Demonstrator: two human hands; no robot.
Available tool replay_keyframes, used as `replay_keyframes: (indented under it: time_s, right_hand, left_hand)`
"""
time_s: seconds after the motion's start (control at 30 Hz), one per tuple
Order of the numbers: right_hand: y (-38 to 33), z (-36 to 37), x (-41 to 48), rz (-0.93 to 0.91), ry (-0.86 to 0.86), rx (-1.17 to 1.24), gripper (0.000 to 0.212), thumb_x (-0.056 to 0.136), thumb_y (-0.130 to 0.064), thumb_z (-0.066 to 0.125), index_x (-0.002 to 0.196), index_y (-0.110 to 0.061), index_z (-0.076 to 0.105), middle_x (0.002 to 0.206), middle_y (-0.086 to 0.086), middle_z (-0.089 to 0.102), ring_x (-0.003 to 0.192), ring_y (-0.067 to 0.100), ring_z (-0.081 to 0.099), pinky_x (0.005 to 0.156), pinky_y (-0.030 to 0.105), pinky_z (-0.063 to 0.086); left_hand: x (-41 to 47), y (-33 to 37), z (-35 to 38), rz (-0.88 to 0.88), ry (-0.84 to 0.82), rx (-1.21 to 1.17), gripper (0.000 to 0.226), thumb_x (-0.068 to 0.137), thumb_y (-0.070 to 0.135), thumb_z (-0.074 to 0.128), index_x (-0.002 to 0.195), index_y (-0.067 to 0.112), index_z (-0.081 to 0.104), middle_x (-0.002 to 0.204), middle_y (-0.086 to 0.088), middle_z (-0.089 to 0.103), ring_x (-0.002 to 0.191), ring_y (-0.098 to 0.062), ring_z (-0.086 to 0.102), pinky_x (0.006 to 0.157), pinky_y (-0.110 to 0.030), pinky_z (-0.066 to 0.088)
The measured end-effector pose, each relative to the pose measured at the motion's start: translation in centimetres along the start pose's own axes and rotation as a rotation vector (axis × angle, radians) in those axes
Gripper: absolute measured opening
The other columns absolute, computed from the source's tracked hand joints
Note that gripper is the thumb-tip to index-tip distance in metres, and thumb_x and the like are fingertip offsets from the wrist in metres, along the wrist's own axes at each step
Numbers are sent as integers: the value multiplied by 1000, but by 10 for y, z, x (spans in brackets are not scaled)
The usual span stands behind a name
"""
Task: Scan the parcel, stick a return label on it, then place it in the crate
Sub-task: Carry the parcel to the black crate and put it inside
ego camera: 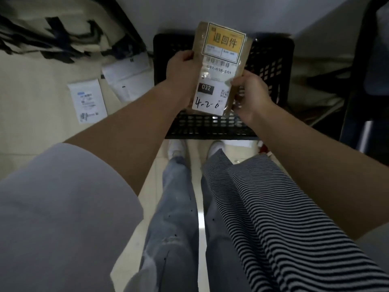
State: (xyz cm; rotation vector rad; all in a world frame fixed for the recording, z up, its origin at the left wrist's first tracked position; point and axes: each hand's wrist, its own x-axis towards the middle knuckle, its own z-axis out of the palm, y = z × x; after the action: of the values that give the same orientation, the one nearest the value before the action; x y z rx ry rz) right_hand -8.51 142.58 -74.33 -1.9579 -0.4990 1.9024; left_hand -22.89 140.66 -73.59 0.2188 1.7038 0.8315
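Observation:
I hold a flat brown parcel in both hands above a black plastic crate on the floor. A yellow return label is stuck on the parcel's upper part, above a white shipping label with a barcode and handwritten numbers. My left hand grips the parcel's left edge. On the lower right edge sits my right hand. The parcel hides most of the crate's inside.
Two white parcels lie on the floor left of the crate. A cream and black bag lies at the upper left. A dark frame stands at the right. My legs and white shoes are below the crate.

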Motion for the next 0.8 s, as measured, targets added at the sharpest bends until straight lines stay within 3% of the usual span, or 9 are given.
replay_keyframes:
  time_s: [0.1,0.2,0.3,0.37,0.43,0.57,0.6,0.7,0.8]
  right_hand:
    - [12,-2,25,14,36,-21,57,61,5,48,112,-10,67,108,11,69,91,24,60,93,42,49]
    - [24,0,47,31,25,-32,64,63,11,41,115,-16,68,91,7,63,83,22,57,80,39,51]
    - [34,4,65,40,-37,-95,57,70,11,41,109,-20,67,89,2,66,77,17,59,62,29,53]
    - [41,8,73,49,-38,-131,38,74,9,44,92,-15,67,84,2,64,70,17,59,52,24,49]
    - [49,11,80,62,3,-115,24,74,9,48,82,-8,63,86,8,63,70,20,58,54,25,50]
    - [59,14,91,22,30,-133,32,71,11,49,93,-4,66,109,19,67,88,26,60,85,43,55]
    - [60,14,94,15,21,-148,33,72,12,49,95,-4,66,109,18,67,90,26,61,83,42,56]
    - [58,16,101,18,-55,-155,40,76,13,47,107,-4,65,94,8,67,77,18,61,57,27,53]
    - [53,16,105,61,-71,-124,59,82,11,43,137,-11,49,105,0,62,86,12,55,67,24,49]
  left_hand:
    - [16,-17,0,-16,6,-11,26,86,10,59,110,4,65,95,-8,72,75,-16,70,62,-26,59]
    - [34,-36,-4,-17,-22,10,13,88,8,56,93,9,68,97,-10,72,78,-17,70,64,-25,60]
    - [51,-51,-5,-49,0,18,14,92,10,53,85,18,63,89,-2,71,62,-7,69,48,-16,53]
    - [62,-59,-2,-52,5,-2,17,92,5,49,90,15,63,85,0,69,55,-2,68,46,-15,51]
    - [68,-66,1,-30,-20,23,28,92,0,44,111,8,63,92,-2,69,65,-6,69,50,-17,55]
    - [77,-80,1,-45,-10,30,39,90,-3,42,125,6,58,97,-1,68,77,-11,67,51,-18,56]
    - [80,-82,0,-48,0,39,41,90,-3,42,127,6,57,100,-3,68,78,-11,67,49,-17,55]
    - [85,-83,-3,-37,32,32,41,90,-3,44,128,5,56,108,-6,68,79,-10,66,49,-15,54]
    - [83,-82,-7,-79,77,-2,43,88,-3,48,131,-6,50,105,-13,68,68,-8,65,44,-16,52]
